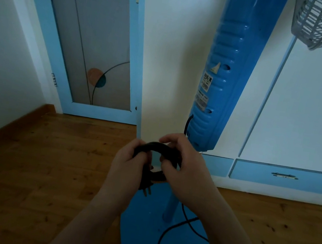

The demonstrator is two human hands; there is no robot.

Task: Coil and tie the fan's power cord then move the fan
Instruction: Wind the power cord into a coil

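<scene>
A black coiled cord (157,148) is gripped by 2 hands — left hand (129,161) and right hand (183,165), fingers curled round it — above the blue fan's base (145,234).

Left forearm (87,215) and right forearm (229,232) reaching forward and converging, left hand (129,159) curling its fingers around one side of the coiled cord (158,146), right hand (183,162) gripping the opposite side, hands sitting close together

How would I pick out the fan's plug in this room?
Find the tall blue plastic standing fan. Before it, the left hand grips a coiled black cord. The black plug hangs beneath that hand, the only part with metal prongs.
</scene>
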